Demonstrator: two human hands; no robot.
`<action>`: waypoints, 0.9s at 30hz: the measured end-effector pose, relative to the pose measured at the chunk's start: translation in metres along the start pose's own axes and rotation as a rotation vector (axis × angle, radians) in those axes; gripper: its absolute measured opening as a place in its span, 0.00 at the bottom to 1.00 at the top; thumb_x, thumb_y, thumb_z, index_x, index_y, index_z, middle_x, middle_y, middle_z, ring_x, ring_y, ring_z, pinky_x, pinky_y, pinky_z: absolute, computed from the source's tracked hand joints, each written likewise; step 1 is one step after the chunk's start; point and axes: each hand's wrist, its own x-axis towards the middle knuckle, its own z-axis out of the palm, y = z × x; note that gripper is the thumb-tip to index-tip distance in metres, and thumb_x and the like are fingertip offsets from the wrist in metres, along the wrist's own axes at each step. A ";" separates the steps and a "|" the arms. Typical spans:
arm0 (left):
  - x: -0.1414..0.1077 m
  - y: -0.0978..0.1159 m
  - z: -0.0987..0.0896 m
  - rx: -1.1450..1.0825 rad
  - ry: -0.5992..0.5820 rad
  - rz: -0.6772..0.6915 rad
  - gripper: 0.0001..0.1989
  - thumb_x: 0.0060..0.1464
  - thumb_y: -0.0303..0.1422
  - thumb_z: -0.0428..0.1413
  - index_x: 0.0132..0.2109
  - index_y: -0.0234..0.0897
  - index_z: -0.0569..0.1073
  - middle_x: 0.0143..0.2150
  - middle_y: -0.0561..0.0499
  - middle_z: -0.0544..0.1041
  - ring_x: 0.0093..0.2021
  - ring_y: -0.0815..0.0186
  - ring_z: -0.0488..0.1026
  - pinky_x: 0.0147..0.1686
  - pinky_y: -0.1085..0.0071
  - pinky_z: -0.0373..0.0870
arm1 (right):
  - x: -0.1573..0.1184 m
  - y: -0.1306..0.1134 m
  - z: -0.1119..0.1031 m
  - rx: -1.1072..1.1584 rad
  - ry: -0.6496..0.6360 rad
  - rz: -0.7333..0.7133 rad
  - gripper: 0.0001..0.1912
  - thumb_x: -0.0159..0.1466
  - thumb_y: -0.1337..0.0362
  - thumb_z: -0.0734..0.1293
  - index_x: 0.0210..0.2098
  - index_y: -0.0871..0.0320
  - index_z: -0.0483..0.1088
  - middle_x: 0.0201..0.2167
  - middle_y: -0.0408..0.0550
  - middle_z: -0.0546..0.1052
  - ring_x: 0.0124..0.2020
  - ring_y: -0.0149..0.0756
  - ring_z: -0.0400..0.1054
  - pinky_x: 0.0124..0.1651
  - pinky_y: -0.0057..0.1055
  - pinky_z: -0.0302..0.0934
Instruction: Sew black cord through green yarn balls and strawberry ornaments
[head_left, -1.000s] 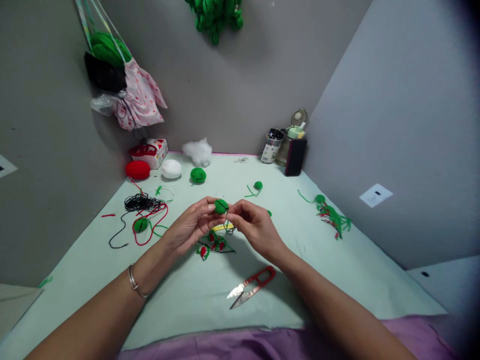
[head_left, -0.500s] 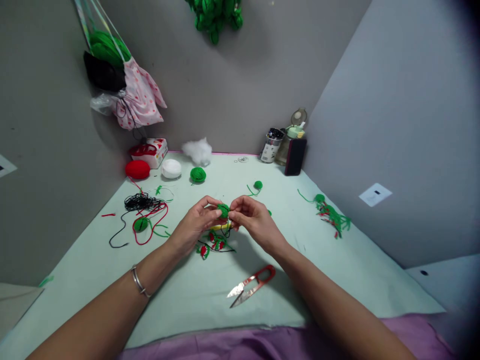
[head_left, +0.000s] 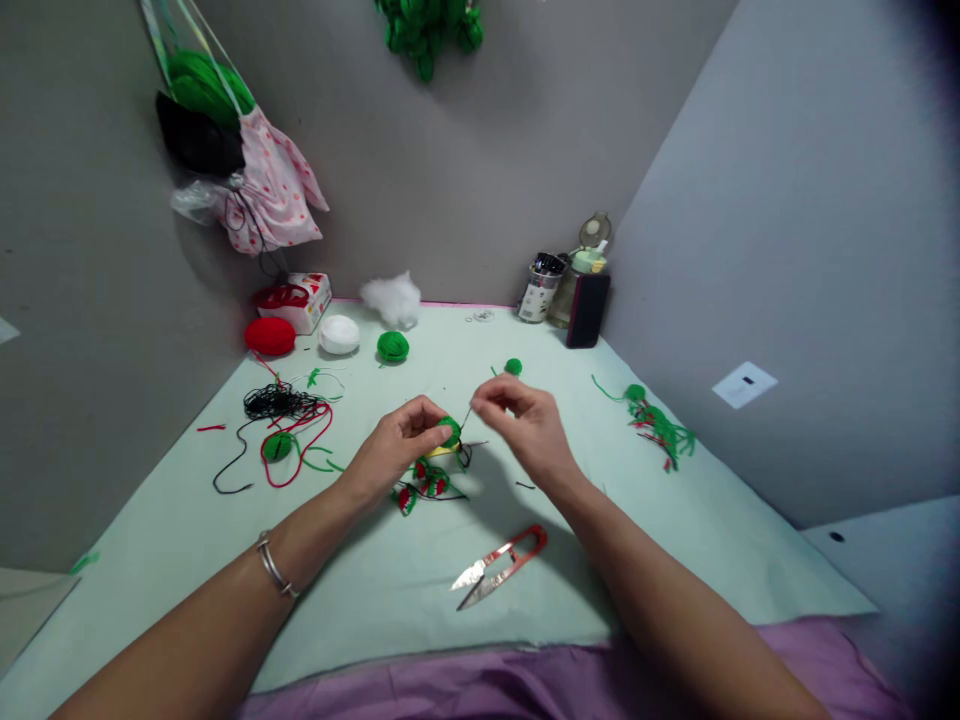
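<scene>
The bag [head_left: 271,190] is pink with red dots, and the snips' handle [head_left: 537,539] is orange-red.

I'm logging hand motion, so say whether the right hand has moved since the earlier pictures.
Yes: against the red-handled snips, the right hand has moved toward the back wall and slightly right.

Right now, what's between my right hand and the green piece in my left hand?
In the head view, a thin needle or thread, I can't tell which, crosses the gap between your right hand and the green piece.
</scene>
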 end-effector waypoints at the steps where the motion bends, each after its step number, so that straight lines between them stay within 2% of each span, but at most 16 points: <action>1: 0.000 0.000 0.000 0.020 -0.001 -0.004 0.10 0.53 0.38 0.65 0.36 0.37 0.76 0.30 0.53 0.73 0.31 0.68 0.68 0.33 0.72 0.63 | 0.002 -0.001 -0.003 0.097 0.061 0.037 0.05 0.59 0.65 0.70 0.28 0.58 0.72 0.28 0.42 0.75 0.28 0.28 0.64 0.33 0.28 0.58; 3: 0.001 -0.002 -0.001 0.032 -0.018 -0.016 0.09 0.53 0.39 0.64 0.35 0.38 0.76 0.31 0.53 0.74 0.31 0.67 0.68 0.33 0.71 0.63 | 0.004 -0.004 -0.007 0.310 0.087 0.159 0.07 0.60 0.62 0.70 0.30 0.57 0.69 0.30 0.42 0.77 0.22 0.25 0.60 0.25 0.25 0.54; 5: 0.002 -0.003 -0.002 0.034 -0.037 -0.021 0.09 0.54 0.39 0.62 0.36 0.38 0.76 0.31 0.52 0.74 0.31 0.66 0.67 0.33 0.71 0.62 | 0.005 -0.006 -0.008 0.471 -0.075 0.341 0.10 0.62 0.58 0.69 0.32 0.56 0.64 0.28 0.41 0.78 0.16 0.23 0.58 0.20 0.24 0.50; 7: 0.003 -0.005 -0.004 0.044 -0.053 -0.022 0.08 0.55 0.38 0.62 0.36 0.38 0.77 0.31 0.52 0.73 0.31 0.66 0.67 0.33 0.71 0.62 | 0.005 -0.007 -0.009 0.544 -0.279 0.502 0.13 0.62 0.55 0.69 0.33 0.55 0.63 0.23 0.39 0.76 0.15 0.25 0.61 0.19 0.23 0.54; 8: 0.003 -0.006 -0.005 0.049 -0.062 -0.031 0.08 0.55 0.38 0.61 0.36 0.38 0.77 0.31 0.52 0.73 0.31 0.66 0.67 0.32 0.71 0.62 | 0.007 -0.007 -0.011 0.560 -0.318 0.541 0.13 0.61 0.55 0.70 0.34 0.55 0.63 0.21 0.38 0.74 0.16 0.26 0.64 0.20 0.24 0.58; 9: 0.003 -0.006 -0.006 0.049 -0.074 -0.043 0.07 0.54 0.38 0.61 0.36 0.38 0.77 0.30 0.52 0.73 0.31 0.66 0.67 0.32 0.71 0.62 | 0.009 -0.005 -0.014 0.577 -0.294 0.545 0.14 0.60 0.55 0.71 0.34 0.56 0.64 0.20 0.37 0.73 0.17 0.27 0.66 0.22 0.24 0.61; 10: 0.004 -0.006 -0.007 0.044 -0.086 -0.056 0.07 0.54 0.37 0.61 0.36 0.38 0.77 0.30 0.52 0.73 0.30 0.66 0.67 0.32 0.71 0.62 | 0.013 -0.003 -0.021 0.598 -0.208 0.516 0.14 0.59 0.56 0.72 0.34 0.56 0.65 0.19 0.36 0.72 0.18 0.26 0.66 0.23 0.23 0.63; 14: 0.004 -0.004 -0.009 0.028 -0.098 -0.081 0.07 0.54 0.37 0.62 0.35 0.38 0.76 0.31 0.53 0.73 0.30 0.67 0.67 0.33 0.72 0.62 | 0.031 0.011 -0.070 0.682 0.397 0.224 0.15 0.56 0.63 0.76 0.31 0.56 0.64 0.20 0.32 0.68 0.20 0.20 0.65 0.30 0.19 0.67; 15: 0.004 -0.003 -0.009 0.023 -0.091 -0.086 0.07 0.54 0.37 0.62 0.35 0.38 0.76 0.30 0.53 0.73 0.30 0.68 0.67 0.33 0.72 0.62 | 0.034 0.015 -0.083 0.683 0.513 0.158 0.14 0.57 0.64 0.75 0.30 0.56 0.64 0.20 0.32 0.68 0.21 0.19 0.66 0.33 0.18 0.67; 16: 0.003 -0.002 -0.008 0.011 -0.087 -0.095 0.07 0.53 0.37 0.63 0.35 0.38 0.76 0.30 0.53 0.73 0.30 0.68 0.68 0.32 0.72 0.63 | 0.037 0.018 -0.095 0.679 0.573 0.128 0.12 0.59 0.65 0.73 0.29 0.56 0.64 0.20 0.33 0.68 0.23 0.19 0.67 0.36 0.18 0.68; 18: 0.003 0.002 -0.008 -0.049 -0.089 -0.128 0.08 0.52 0.38 0.63 0.36 0.39 0.76 0.31 0.53 0.73 0.31 0.67 0.70 0.33 0.72 0.65 | 0.039 0.020 -0.107 0.677 0.601 0.120 0.10 0.61 0.67 0.71 0.28 0.56 0.64 0.21 0.34 0.69 0.26 0.19 0.70 0.40 0.19 0.68; 20: 0.002 0.005 -0.007 -0.155 -0.097 -0.175 0.09 0.52 0.38 0.64 0.38 0.38 0.76 0.34 0.52 0.76 0.35 0.65 0.75 0.39 0.70 0.68 | 0.039 0.018 -0.105 0.664 0.579 0.122 0.08 0.60 0.68 0.71 0.29 0.57 0.65 0.22 0.35 0.70 0.28 0.22 0.72 0.42 0.21 0.69; 22: 0.003 0.007 -0.008 -0.274 -0.103 -0.210 0.10 0.53 0.37 0.65 0.40 0.37 0.76 0.38 0.50 0.78 0.41 0.63 0.78 0.47 0.68 0.70 | 0.037 0.013 -0.091 0.621 0.531 0.106 0.07 0.57 0.68 0.71 0.33 0.57 0.68 0.23 0.37 0.71 0.29 0.25 0.73 0.39 0.23 0.70; 24: 0.003 0.008 -0.010 -0.361 -0.107 -0.217 0.11 0.54 0.35 0.64 0.44 0.37 0.77 0.41 0.49 0.79 0.44 0.63 0.79 0.52 0.66 0.70 | 0.032 0.006 -0.072 0.535 0.407 0.106 0.08 0.57 0.65 0.71 0.36 0.57 0.70 0.24 0.38 0.72 0.28 0.27 0.72 0.32 0.23 0.67; 27: 0.004 0.009 -0.012 -0.429 -0.100 -0.198 0.12 0.56 0.34 0.63 0.47 0.36 0.77 0.43 0.47 0.80 0.44 0.64 0.78 0.54 0.65 0.71 | 0.018 -0.003 -0.039 0.361 0.159 0.118 0.08 0.61 0.60 0.69 0.37 0.56 0.70 0.20 0.37 0.67 0.21 0.27 0.64 0.24 0.25 0.58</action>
